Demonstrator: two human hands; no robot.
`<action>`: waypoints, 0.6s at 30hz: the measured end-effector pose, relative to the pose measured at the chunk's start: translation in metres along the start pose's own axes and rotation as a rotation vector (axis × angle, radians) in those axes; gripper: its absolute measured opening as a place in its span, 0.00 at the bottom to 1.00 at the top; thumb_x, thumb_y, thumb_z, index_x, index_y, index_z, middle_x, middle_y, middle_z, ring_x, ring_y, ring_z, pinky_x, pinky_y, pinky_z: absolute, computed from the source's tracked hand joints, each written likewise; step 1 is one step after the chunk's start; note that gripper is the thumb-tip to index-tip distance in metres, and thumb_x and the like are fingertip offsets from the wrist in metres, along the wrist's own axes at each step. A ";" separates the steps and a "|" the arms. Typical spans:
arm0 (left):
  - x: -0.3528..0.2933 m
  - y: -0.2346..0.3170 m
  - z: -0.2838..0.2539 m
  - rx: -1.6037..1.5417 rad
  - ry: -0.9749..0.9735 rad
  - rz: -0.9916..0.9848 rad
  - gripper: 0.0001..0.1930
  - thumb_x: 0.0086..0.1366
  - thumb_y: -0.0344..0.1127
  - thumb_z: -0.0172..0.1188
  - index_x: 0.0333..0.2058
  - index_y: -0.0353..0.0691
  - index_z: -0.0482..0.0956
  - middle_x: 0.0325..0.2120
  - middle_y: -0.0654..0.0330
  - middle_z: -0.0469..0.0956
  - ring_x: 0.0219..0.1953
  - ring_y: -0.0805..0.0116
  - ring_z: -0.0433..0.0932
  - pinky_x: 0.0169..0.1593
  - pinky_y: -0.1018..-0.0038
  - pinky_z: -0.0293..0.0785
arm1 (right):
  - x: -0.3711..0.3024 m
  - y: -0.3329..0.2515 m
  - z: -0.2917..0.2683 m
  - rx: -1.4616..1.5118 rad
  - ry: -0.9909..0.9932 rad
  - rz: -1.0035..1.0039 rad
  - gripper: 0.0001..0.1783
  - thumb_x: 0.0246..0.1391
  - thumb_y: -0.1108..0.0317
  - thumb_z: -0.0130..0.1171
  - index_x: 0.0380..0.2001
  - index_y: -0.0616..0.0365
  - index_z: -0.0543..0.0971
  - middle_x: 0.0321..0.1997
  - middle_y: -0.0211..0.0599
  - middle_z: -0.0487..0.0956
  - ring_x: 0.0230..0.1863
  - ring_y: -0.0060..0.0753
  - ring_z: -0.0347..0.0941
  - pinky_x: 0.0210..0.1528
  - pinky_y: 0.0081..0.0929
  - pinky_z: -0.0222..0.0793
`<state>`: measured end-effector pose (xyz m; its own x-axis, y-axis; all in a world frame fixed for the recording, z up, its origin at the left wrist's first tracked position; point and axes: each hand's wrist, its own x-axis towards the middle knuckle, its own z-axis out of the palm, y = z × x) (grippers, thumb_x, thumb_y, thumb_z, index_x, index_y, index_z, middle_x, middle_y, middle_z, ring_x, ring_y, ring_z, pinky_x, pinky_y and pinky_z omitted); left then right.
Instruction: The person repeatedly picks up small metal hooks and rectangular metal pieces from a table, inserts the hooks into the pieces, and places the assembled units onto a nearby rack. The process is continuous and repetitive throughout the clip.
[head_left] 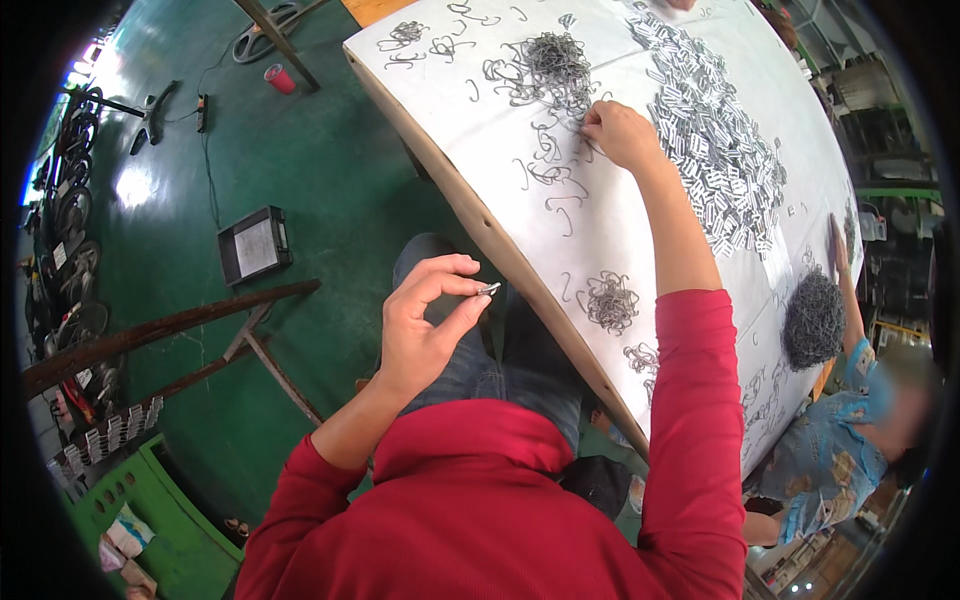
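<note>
Over my lap, my left hand (425,320) pinches a small silver metal clip (488,289) between thumb and fingers. My right hand (622,135) reaches across the white-covered table (500,190), its fingers drawn together among loose bent wire hooks (548,172). Wire shows at those fingertips, but whether they grip a hook is hidden. Just beyond them lies a tangled pile of dark wire hooks (557,62). To the right of my right hand spreads a long heap of silver metal clips (715,135). A smaller hook cluster (610,302) sits near the table edge, left of my right forearm.
A person in a blue patterned shirt (835,440) sits at the right, one arm on the table beside a dark wire mound (815,318). Another person's hand (682,4) shows at the far edge. A black crate (254,246) and red cup (280,79) stand on the green floor.
</note>
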<state>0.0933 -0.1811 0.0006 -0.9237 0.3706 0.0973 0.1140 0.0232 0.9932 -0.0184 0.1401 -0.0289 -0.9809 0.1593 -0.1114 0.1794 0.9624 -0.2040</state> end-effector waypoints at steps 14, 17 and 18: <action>-0.004 0.000 0.001 0.107 -0.052 0.040 0.04 0.53 0.22 0.64 0.29 0.34 0.79 0.30 0.58 0.78 0.34 0.70 0.77 0.40 0.76 0.70 | -0.095 -0.042 0.004 0.775 0.239 0.170 0.08 0.55 0.71 0.55 0.35 0.66 0.78 0.26 0.34 0.79 0.26 0.21 0.72 0.30 0.21 0.66; -0.008 -0.003 0.000 0.115 -0.018 0.075 0.05 0.52 0.22 0.65 0.29 0.35 0.79 0.28 0.59 0.79 0.32 0.70 0.77 0.38 0.76 0.71 | -0.142 -0.094 -0.022 1.119 0.018 0.252 0.08 0.54 0.69 0.58 0.30 0.65 0.77 0.25 0.32 0.78 0.25 0.16 0.71 0.28 0.15 0.62; -0.009 -0.003 0.001 0.126 -0.020 0.088 0.05 0.51 0.22 0.65 0.29 0.35 0.79 0.28 0.59 0.80 0.32 0.70 0.77 0.38 0.76 0.71 | -0.158 -0.107 -0.029 1.194 -0.039 0.289 0.09 0.54 0.68 0.59 0.29 0.65 0.77 0.24 0.31 0.77 0.25 0.15 0.70 0.27 0.13 0.61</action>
<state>0.1010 -0.1839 -0.0035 -0.9006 0.3951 0.1812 0.2403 0.1053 0.9650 0.1157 0.0186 0.0390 -0.8943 0.3068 -0.3256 0.3662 0.0838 -0.9268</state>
